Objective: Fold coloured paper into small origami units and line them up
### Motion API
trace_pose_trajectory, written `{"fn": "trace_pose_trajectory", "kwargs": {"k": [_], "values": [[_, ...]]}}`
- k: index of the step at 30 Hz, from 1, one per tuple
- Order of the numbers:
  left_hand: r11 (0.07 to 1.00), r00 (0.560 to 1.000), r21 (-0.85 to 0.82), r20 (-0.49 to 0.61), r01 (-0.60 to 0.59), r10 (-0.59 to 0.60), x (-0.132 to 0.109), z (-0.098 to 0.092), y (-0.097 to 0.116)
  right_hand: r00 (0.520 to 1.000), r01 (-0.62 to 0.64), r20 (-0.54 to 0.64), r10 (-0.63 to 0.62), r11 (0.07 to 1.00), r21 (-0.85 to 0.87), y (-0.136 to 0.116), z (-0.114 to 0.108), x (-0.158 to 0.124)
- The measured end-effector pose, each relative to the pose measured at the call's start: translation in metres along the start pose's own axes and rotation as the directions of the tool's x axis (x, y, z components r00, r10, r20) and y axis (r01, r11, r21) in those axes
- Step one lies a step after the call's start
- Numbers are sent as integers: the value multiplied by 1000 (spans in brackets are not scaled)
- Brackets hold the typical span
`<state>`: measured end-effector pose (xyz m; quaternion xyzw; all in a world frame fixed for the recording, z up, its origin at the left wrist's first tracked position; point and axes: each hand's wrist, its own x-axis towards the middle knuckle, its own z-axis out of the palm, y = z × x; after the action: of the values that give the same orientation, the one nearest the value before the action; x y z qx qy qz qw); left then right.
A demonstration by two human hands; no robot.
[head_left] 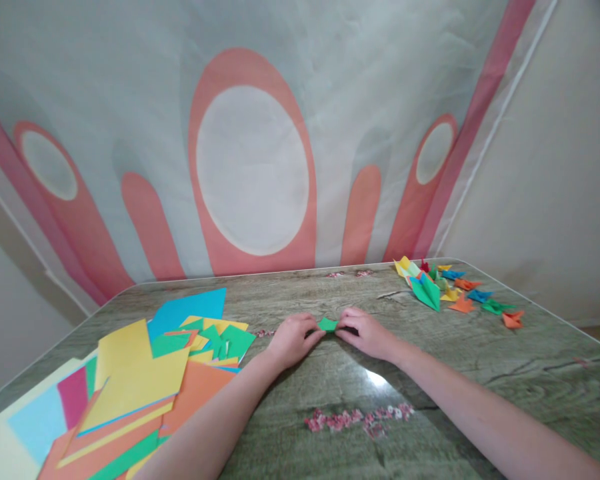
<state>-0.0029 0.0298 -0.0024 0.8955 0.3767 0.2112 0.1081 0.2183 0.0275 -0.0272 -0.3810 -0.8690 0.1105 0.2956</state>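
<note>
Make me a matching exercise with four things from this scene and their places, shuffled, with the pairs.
1. Small green paper
2. Bright blue sheet
3. Folded paper figures
4. Largest pink flower pattern

A. Far right of the table
B. Between the left hand and right hand
C. Nearer the camera than both hands
D. Far side of the paper pile

Pairs: 1-B, 2-D, 3-A, 4-C

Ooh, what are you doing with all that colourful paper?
A person has both hands on a small green paper piece at the middle of the table. The left hand holds its left side and the right hand its right side. Loose coloured sheets lie in an overlapping pile to the left. Over on the far right sit folded paper shapes in green, yellow, orange, blue and red.
</note>
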Motion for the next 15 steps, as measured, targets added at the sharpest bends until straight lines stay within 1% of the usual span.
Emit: {"fn": "trace_pose_trajectory", "kwargs": {"k": [3,7,11,15], "values": [[996,1000,-92,-22,20,-23,2,1,-4,999,-51,6,51,997,62,4,-3,0],[987,994,-147,-66,72,-82,3,5,-9,992,-128,0,129,983,134,9,-3,1],[986,988,-122,-97,111,-124,5,8,-10,983,-177,-34,182,976,130,12,2,3],[990,984,-60,-117,127,-133,5,11,-8,979,-192,-58,197,977,88,13,6,6]]}}
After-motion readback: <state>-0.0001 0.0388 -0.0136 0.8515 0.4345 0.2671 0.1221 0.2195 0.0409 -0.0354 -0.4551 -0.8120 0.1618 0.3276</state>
